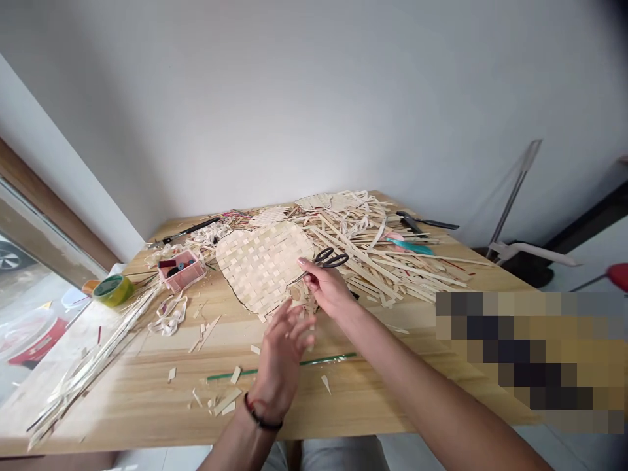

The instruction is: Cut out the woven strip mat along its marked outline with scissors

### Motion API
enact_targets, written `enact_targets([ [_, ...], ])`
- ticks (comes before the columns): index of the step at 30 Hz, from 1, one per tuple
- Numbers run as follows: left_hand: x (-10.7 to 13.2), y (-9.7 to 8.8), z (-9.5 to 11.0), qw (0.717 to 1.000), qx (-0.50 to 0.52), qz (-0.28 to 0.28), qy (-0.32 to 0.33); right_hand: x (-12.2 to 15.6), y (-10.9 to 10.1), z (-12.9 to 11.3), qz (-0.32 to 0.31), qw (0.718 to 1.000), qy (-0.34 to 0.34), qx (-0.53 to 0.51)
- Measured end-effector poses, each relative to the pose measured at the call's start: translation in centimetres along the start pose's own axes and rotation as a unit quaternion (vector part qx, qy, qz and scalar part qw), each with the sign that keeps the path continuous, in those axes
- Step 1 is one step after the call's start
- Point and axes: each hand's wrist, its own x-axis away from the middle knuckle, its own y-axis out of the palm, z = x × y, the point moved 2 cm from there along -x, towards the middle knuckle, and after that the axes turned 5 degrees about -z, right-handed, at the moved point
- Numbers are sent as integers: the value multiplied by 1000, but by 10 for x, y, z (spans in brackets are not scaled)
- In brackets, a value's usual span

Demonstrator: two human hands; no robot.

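Note:
A heart-shaped woven mat of pale strips (262,261) lies on the wooden table (373,386). My right hand (326,286) rests at the mat's right edge, fingers curled next to black-handled scissors (328,260); I cannot tell whether it grips them. My left hand (283,353) hovers just in front of the mat's lower tip with its fingers spread and nothing in it. A dark cord bracelet sits on that wrist.
A heap of loose strips (387,248) covers the back right of the table, with a teal-handled tool (412,246) and black tools. A pink box (181,268) and a tape roll (112,290) stand at the left. Long strips lie along the left edge. Offcuts and a green strip (294,364) are scattered in front.

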Motion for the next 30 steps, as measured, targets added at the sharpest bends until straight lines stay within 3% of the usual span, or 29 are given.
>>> enact_targets([
  [2,25,-29,10,992,-90,-35,-82,-3,-6,-7,-9,1000,-3,10],
  [3,36,-42,24,984,-150,-51,-83,-4,-7,-9,-21,1000,5,19],
  [5,50,-59,69,954,-292,-74,1,-2,-9,-10,-56,997,35,44],
  [8,51,-60,155,849,-474,-13,234,5,-5,-3,-119,985,93,89],
  [10,35,-53,195,787,-558,26,262,10,-1,4,-152,974,124,117],
  [11,24,-51,206,779,-585,11,227,13,1,6,-165,968,135,129],
  [13,-1,-52,209,787,-602,-50,126,16,1,10,-183,960,147,151],
  [15,-24,-59,194,773,-614,-154,37,17,-2,13,-189,955,155,168],
  [18,-46,-73,168,769,-592,-240,-8,13,-10,15,-177,951,141,211],
  [24,-57,-87,151,799,-537,-261,-76,0,-22,24,-216,921,72,317],
  [26,-56,-89,152,799,-534,-261,-89,0,-23,25,-200,927,68,310],
  [30,-54,-90,150,815,-518,-245,-89,3,-23,18,-119,966,83,212],
])
